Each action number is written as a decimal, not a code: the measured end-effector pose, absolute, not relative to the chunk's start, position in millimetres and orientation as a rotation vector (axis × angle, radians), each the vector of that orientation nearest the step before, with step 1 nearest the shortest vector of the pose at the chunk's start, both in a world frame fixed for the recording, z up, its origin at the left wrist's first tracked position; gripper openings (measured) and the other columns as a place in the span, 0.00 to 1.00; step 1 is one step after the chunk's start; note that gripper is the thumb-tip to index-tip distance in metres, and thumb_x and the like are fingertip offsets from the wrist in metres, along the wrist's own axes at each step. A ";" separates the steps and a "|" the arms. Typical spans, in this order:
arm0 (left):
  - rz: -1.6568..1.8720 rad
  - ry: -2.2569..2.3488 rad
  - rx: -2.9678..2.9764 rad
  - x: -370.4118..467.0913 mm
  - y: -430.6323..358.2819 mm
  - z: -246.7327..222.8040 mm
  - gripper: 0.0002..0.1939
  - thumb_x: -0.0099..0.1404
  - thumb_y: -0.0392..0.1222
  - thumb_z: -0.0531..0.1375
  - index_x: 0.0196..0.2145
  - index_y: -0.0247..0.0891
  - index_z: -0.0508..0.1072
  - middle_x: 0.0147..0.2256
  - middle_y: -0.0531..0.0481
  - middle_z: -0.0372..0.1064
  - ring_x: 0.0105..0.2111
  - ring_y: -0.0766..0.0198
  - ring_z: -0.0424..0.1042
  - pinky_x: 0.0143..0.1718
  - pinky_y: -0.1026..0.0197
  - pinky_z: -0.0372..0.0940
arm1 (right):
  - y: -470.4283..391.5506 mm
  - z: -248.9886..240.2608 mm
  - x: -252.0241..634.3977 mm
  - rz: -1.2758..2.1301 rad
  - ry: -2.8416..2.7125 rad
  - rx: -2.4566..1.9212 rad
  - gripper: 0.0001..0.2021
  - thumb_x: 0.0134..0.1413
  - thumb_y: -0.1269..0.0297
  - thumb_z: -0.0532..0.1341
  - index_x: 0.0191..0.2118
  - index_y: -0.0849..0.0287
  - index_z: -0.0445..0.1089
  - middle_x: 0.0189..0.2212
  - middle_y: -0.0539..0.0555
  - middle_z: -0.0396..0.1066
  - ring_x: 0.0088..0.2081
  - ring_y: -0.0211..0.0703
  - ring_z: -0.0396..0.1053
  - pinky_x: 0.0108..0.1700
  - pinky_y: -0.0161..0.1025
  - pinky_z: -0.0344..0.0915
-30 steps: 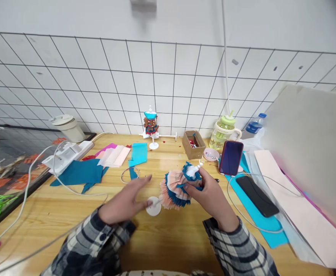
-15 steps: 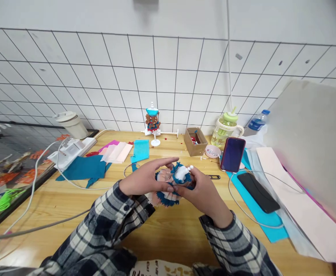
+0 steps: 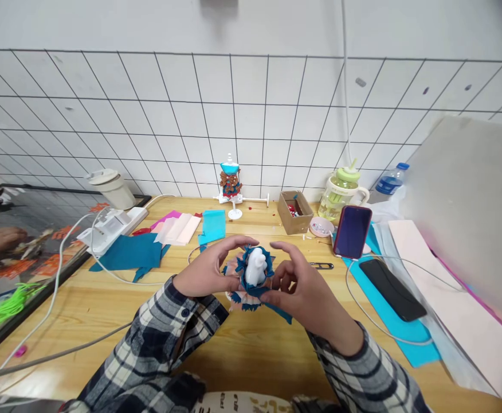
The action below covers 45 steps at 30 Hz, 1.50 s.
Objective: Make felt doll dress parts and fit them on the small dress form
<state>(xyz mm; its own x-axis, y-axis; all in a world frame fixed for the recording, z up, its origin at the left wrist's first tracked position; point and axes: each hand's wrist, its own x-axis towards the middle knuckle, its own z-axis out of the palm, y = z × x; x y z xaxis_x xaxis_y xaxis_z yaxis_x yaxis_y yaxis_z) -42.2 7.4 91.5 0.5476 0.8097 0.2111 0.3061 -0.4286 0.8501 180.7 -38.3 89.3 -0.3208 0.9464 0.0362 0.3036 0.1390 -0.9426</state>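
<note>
A small white doll-like form [image 3: 256,268], wrapped in ruffled dark blue and pale pink crepe paper, sits between both hands above the table. My left hand [image 3: 210,272] grips its left side, thumb in front and fingers behind. On the right, my right hand [image 3: 305,289] pinches a dark blue crepe paper strip [image 3: 282,314] at the ruffle with thumb and curled fingers, the index finger raised. The strip's loose end hangs below the thumb. The form's lower part is hidden by ruffles. Behind them, a similar decorated miniature [image 3: 231,183] stands on a white base.
Dark blue paper [image 3: 126,252] and pale pink sheets [image 3: 177,229] lie left. A cardboard box [image 3: 294,213], pink dish [image 3: 321,226], propped phone [image 3: 352,232], black phone-shaped object [image 3: 392,289] and green-lidded jug [image 3: 341,192] are right. A power strip [image 3: 116,229] and cables run left. Another person's hand [image 3: 2,241] shows far left.
The form has turned, its white top now facing me more, and moved slightly left. My right index finger has lifted off, and a blue strip end now hangs below. Another person's hand appears far left.
</note>
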 end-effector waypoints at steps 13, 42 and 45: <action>0.738 0.825 1.756 -53.3 3.9 85.3 0.31 0.47 0.42 0.68 0.48 0.35 0.63 0.45 0.42 0.70 0.45 0.52 0.70 0.45 0.54 0.66 | -31.2 106.4 195.3 0.753 -2.069 -1.121 0.03 0.51 0.65 0.63 0.31 0.55 0.74 0.31 0.52 0.75 0.34 0.41 0.70 0.37 0.38 0.63; 0.737 0.616 1.782 -45.7 -8.5 81.2 0.24 0.48 0.41 0.67 0.43 0.38 0.68 0.42 0.42 0.69 0.46 0.50 0.69 0.48 0.51 0.64 | -23.6 92.2 183.6 1.267 -1.861 -0.890 0.05 0.49 0.66 0.65 0.34 0.57 0.77 0.30 0.51 0.75 0.33 0.38 0.71 0.36 0.34 0.66; 0.731 0.601 1.857 -45.0 -8.8 85.3 0.20 0.50 0.40 0.66 0.41 0.36 0.70 0.42 0.42 0.67 0.44 0.52 0.69 0.47 0.52 0.64 | -17.9 85.8 186.7 1.400 -1.833 -0.733 0.05 0.49 0.64 0.65 0.32 0.57 0.77 0.30 0.52 0.74 0.32 0.38 0.71 0.35 0.34 0.67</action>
